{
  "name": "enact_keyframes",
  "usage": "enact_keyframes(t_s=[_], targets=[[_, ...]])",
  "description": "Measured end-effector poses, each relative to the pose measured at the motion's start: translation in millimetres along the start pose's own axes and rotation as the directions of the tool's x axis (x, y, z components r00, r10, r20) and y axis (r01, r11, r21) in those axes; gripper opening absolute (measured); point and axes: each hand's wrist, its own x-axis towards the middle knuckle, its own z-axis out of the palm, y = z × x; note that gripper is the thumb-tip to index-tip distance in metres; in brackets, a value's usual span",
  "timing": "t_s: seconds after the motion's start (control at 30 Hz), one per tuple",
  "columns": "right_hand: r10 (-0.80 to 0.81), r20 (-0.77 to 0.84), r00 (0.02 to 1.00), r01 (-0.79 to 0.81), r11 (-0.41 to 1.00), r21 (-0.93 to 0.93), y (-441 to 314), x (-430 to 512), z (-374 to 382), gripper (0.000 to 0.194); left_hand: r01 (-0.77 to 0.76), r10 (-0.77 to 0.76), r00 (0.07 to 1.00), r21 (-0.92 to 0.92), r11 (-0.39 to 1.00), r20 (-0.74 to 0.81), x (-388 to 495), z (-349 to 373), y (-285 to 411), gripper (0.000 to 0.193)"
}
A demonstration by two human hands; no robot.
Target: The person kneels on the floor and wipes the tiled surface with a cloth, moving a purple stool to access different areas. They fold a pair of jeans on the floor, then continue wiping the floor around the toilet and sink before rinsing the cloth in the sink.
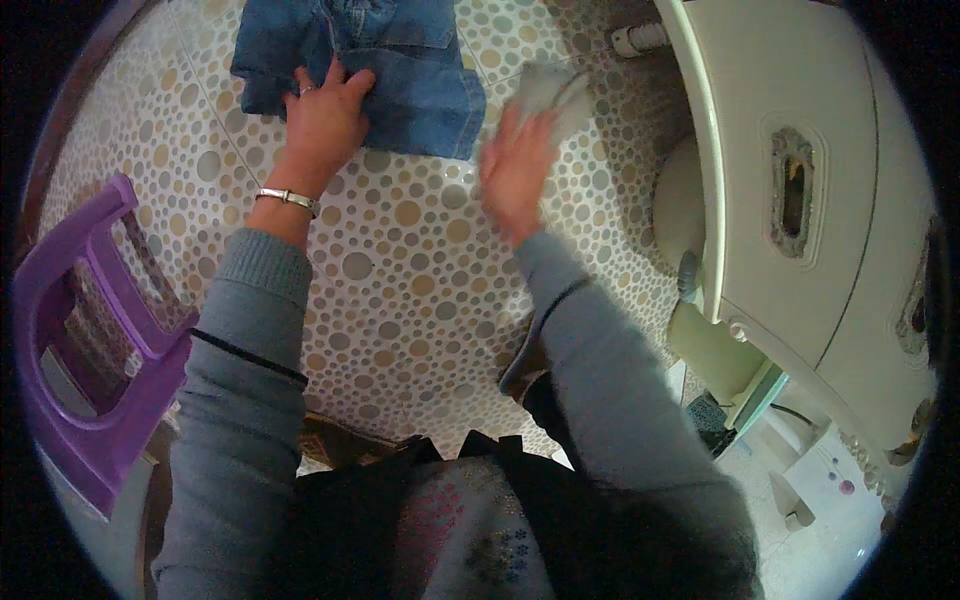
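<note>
Folded blue denim clothing [420, 97], with a pocket and stitched hem showing, lies on the patterned floor at the top of the view. My left hand [326, 112] rests on its near part, fingers spread; a ring and a silver-coloured bracelet are on it. Just right of the denim, my right hand [517, 165] is blurred, with its fingers over a pale grey cloth or thin sheet [559, 94]. The pale piece is blurred too and reaches past the fingertips. Its exact material is not clear.
A purple plastic stool [142, 300] stands at left. On the right is a cream cabinet [750, 172] with ornate handles, a white ribbed pipe [641, 39] beside it. A pale green container [712, 352] stands below the cabinet. The floor [405, 300] has a pebble pattern.
</note>
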Motion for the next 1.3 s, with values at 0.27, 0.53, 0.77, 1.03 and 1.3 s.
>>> enact_keyframes(t_s=[0.27,0.53,0.77,1.03,1.3], targets=[[-0.016,0.613,0.79,-0.242,0.911,0.335,-84.0,-184.0,-76.9,0.048,-0.001,0.001,0.999,-0.01,1.0,0.044,-1.3,-2.5,-2.7,0.046],[0.589,-0.17,0.79,-0.608,0.788,-0.097,55.8,-74.5,-24.5,0.058,-0.06,0.06,0.998,0.011,0.998,0.036,2.0,3.8,-8.8,0.048],[0.031,0.634,0.772,-0.204,0.958,0.202,-87.3,-190.8,-64.6,0.063,-0.092,0.097,0.991,-0.053,0.994,0.094,-19.7,-10.6,-2.5,0.048],[0.09,0.544,0.834,-0.173,0.979,0.104,-52.3,-138.7,-83.7,0.066,-0.151,0.17,0.972,-0.121,0.981,0.165,-39.9,-16.6,1.3,0.043],[0.127,0.713,0.689,-0.052,0.991,-0.127,-65.5,-114.3,-88.1,0.087,0.06,-0.005,0.996,-0.659,0.75,0.085,-28.6,-49.5,-43.7,0.028]])
